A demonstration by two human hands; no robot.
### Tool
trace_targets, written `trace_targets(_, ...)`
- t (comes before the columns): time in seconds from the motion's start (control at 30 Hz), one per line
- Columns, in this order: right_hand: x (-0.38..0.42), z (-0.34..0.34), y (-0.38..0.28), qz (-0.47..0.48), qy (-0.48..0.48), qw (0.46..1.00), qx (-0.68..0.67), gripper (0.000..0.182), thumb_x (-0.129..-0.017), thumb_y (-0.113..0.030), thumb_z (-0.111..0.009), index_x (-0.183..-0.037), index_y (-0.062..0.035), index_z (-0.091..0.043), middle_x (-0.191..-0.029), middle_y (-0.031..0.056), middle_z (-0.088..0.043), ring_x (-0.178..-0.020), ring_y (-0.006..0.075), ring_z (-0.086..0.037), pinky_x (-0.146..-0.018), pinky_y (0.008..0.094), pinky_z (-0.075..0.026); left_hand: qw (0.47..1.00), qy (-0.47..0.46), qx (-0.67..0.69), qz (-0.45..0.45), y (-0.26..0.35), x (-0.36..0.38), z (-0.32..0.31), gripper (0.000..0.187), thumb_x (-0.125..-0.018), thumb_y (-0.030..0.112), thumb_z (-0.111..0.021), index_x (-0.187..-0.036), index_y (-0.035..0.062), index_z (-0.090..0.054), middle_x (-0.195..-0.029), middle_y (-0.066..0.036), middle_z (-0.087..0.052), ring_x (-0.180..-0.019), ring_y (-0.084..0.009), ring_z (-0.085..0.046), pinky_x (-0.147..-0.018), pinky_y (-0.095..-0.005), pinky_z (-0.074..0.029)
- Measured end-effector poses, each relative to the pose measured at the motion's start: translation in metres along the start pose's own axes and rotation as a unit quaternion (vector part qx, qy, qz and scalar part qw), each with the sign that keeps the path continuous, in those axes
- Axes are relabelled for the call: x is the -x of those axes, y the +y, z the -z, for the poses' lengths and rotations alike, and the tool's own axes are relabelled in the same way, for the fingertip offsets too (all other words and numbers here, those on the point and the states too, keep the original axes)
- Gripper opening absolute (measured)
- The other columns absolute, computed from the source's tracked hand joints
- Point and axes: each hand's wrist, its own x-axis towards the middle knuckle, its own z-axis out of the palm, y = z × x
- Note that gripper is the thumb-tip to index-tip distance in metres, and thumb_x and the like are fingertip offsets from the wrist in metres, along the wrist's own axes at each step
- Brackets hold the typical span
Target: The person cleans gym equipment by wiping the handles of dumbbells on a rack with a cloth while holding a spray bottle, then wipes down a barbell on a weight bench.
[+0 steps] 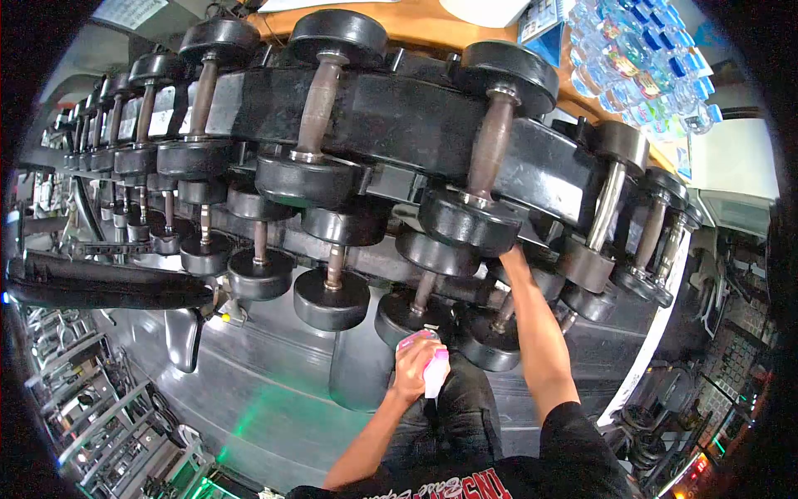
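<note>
My left hand (pixel 416 370) is wrapped round a pink and white object (pixel 432 372), perhaps a bottle or cloth, in front of my dark trousers. Just beyond it is a lower-rack dumbbell (pixel 414 316). My right arm reaches forward between the two rack levels, and my right hand (pixel 513 254) is mostly hidden behind the near head of a large black upper-rack dumbbell (pixel 492 141). Its fingers do not show. Another lower-rack dumbbell (pixel 490 341) stands left of my right forearm.
Rows of black dumbbells (pixel 320 108) run left on a two-level rack (pixel 399 116). Behind it, a wooden counter (pixel 416 18) holds many water bottles (pixel 640 62). A padded black bench (pixel 108 283) stands at the left. Weight plates (pixel 644 432) lie at lower right.
</note>
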Motion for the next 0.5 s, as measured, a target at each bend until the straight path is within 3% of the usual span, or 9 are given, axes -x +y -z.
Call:
trace_targets(0.3,-0.04,-0.013,-0.029,0.001,0.035,0.999,0.016,0.031,-0.086,-0.028,-0.06,-0.107,-0.0058,-0.066,-0.112,0.0201,-0.064,-0.104,0.0334,-0.063,-0.088,0.0411,-0.049,1.0,-0.003,0.002,0.013,-0.005,-0.015,0.009,0.028,-0.063,0.004,-0.072,-0.088,-0.0006,-0.06,-0.089,-0.015,-0.064,-0.082,-0.0334,-0.065,-0.073,-0.0414,-0.055)
trace_targets(0.37,-0.041,-0.017,-0.031,0.002,0.037,0.999,0.02,0.032,-0.086,-0.028,-0.06,-0.108,-0.006,-0.066,-0.113,0.0199,-0.064,-0.104,0.0332,-0.063,-0.088,0.0409,-0.049,1.0,0.011,-0.007,0.008,0.001,-0.024,0.012,0.022,-0.069,-0.003,-0.068,-0.087,0.0014,-0.058,-0.081,-0.013,-0.064,-0.074,-0.0282,-0.067,-0.063,-0.0338,-0.055)
trace_targets(0.5,-0.031,-0.007,-0.021,0.005,0.026,1.0,0.017,0.032,-0.086,-0.028,-0.06,-0.109,-0.0063,-0.065,-0.113,0.0195,-0.064,-0.105,0.0329,-0.062,-0.089,0.0406,-0.049,1.0,0.015,-0.015,0.013,-0.003,-0.019,0.01,0.022,-0.069,-0.002,-0.069,-0.088,0.002,-0.057,-0.083,-0.013,-0.064,-0.072,-0.0281,-0.066,-0.061,-0.0336,-0.054)
